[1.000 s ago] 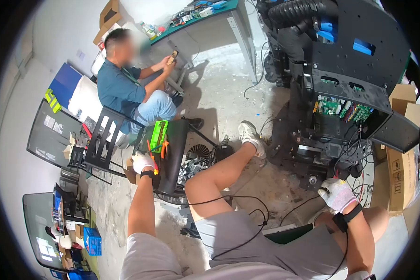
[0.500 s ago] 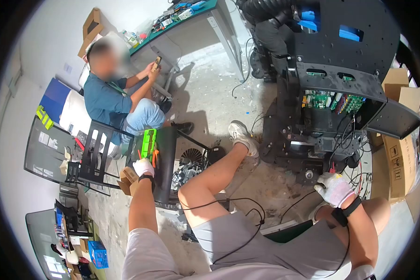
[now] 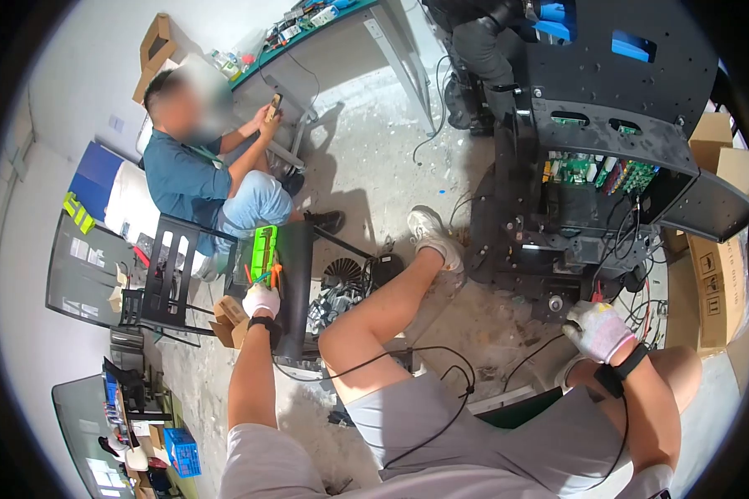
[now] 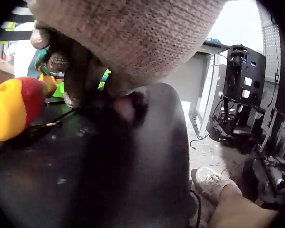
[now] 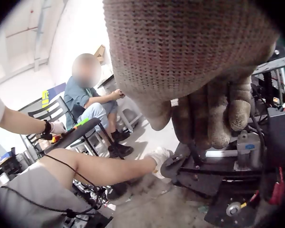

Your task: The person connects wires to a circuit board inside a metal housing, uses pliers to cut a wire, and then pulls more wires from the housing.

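In the head view my gloved left hand [image 3: 260,300] is at the near end of a green tray [image 3: 264,248] on a black chair seat [image 3: 295,287]. Its curled fingers pinch a teal-handled tool [image 4: 41,61], partly hidden by the fingers; orange handles [image 3: 276,273] stand beside it. The left wrist view shows a red-and-yellow handle [image 4: 15,108] over the seat, near the fingertips. My gloved right hand [image 3: 597,331] hangs beside the lower part of a black machine [image 3: 549,249], its fingers [image 5: 218,116] loosely extended and holding nothing visible.
A seated person [image 3: 195,158] holds a phone [image 3: 274,106] beyond the chair. Loose cables [image 3: 632,241] hang from the machine, with cardboard boxes [image 3: 718,287] at its right. A black cable [image 3: 374,359] crosses my legs. A green-topped table [image 3: 308,37] stands behind.
The head view has shifted, so the scene sits further left. My left hand has moved closer to the tray, and teal now shows at its fingertips. My right hand stays beside the machine.
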Available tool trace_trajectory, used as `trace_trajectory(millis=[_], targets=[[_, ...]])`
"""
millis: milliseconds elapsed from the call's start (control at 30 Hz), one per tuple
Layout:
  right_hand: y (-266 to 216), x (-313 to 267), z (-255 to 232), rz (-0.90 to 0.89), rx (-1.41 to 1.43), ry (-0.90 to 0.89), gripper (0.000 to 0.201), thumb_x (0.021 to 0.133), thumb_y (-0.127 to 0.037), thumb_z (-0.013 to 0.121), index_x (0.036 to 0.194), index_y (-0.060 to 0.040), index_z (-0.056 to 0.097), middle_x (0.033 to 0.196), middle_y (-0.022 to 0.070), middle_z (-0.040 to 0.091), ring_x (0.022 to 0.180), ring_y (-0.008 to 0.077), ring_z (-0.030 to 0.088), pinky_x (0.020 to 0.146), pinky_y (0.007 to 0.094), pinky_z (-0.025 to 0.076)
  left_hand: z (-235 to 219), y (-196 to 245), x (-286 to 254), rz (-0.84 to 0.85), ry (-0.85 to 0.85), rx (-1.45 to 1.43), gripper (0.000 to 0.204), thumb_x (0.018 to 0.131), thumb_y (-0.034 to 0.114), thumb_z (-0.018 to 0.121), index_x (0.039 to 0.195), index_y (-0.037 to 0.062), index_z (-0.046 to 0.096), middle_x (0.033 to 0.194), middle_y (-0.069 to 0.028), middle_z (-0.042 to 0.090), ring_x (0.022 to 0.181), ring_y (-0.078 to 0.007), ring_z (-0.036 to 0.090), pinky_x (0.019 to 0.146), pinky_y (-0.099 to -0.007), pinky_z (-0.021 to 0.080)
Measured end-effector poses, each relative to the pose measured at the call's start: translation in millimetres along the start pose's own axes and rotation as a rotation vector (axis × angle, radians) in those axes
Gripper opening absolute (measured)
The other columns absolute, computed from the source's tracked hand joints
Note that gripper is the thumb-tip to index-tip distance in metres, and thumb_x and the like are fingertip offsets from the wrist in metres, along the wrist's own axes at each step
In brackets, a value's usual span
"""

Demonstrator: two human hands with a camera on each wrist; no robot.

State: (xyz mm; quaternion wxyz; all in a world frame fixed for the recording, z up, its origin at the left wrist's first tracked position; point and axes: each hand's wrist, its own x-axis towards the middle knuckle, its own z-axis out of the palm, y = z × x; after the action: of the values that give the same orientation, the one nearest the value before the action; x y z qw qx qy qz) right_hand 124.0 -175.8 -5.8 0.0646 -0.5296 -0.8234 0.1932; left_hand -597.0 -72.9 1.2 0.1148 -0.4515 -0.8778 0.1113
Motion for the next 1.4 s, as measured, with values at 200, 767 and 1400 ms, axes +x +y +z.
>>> trace_trajectory(millis=[200, 767, 1400], targets=[[-4, 2, -5, 0.014, 0.017, -0.009, 0.025, 0.088, -0.027, 0.066, 0.095, -0.0036, 0.072, 0.096, 0.0156, 0.071, 0.089, 0.0351, 0.069, 0.079, 0.0461, 0.055, -8, 5, 13, -0.051, 0.008, -0.068, 0.039, 0.088, 0.037, 0.066, 0.103, 0.0010, 0.074, 0.105, -0.0214, 0.074, 0.099, -0.0363, 0.073, 0.087, -0.0446, 0.059], [1, -3, 1, 0.028, 0.004, -0.052, 0.027, 0.089, -0.029, 0.063, 0.095, -0.0044, 0.071, 0.093, 0.0169, 0.070, 0.087, 0.0370, 0.069, 0.078, 0.0478, 0.055, 19, -9, 61, -0.007, -0.143, 0.041, 0.043, 0.084, 0.037, 0.074, 0.108, 0.0010, 0.073, 0.114, -0.0230, 0.072, 0.112, -0.0343, 0.069, 0.094, -0.0406, 0.057], [0, 8, 27, -0.099, -0.039, -0.062, 0.027, 0.090, -0.031, 0.065, 0.099, -0.0063, 0.071, 0.086, 0.0186, 0.070, 0.083, 0.0380, 0.070, 0.074, 0.0477, 0.056, -141, 77, -68, 0.485, 0.402, -0.306, 0.022, 0.091, 0.018, 0.066, 0.097, -0.0030, 0.067, 0.089, -0.0233, 0.070, 0.083, -0.0411, 0.068, 0.074, -0.0476, 0.053]])
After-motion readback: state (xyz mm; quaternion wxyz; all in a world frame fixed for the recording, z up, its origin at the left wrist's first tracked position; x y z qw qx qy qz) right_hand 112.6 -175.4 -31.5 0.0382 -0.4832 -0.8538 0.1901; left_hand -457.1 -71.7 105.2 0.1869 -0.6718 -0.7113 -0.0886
